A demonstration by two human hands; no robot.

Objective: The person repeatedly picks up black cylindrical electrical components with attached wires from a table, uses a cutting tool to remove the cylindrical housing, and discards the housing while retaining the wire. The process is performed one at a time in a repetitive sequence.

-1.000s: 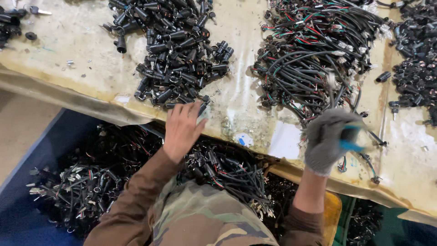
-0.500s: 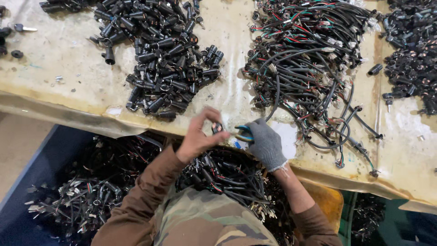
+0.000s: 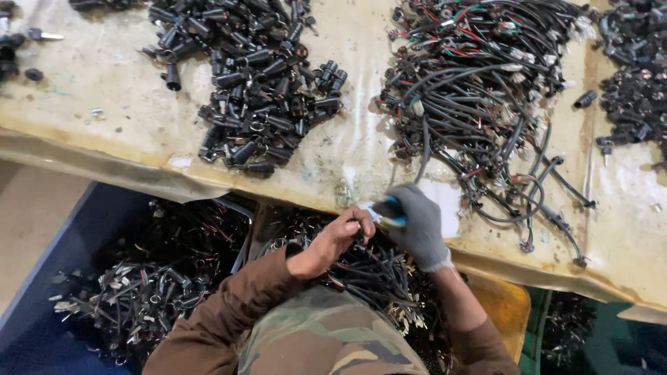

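My bare left hand (image 3: pixel 338 236) and my grey-gloved right hand (image 3: pixel 417 226) meet just off the front edge of the workbench (image 3: pixel 125 118). The left fingers pinch a small metal part (image 3: pixel 367 212) with a black cable (image 3: pixel 422 149) running up from it into the wire pile. The right hand grips a blue-handled tool (image 3: pixel 389 206) pressed against that part. A heap of black cylindrical connectors (image 3: pixel 257 76) lies on the bench to the upper left. A tangle of black cables with red and green wires (image 3: pixel 486 90) lies to the upper right.
A blue bin (image 3: pixel 62 264) below the bench holds finished black cable pieces (image 3: pixel 146 278). More cables fill a second container (image 3: pixel 375 271) under my hands, beside an orange bin (image 3: pixel 504 305). Another pile of black parts (image 3: pixel 636 90) sits at the far right of the bench.
My left hand came back from the connector pile and my right hand moved left from the wire tangle. Both now meet at the bench edge, holding part and tool together.
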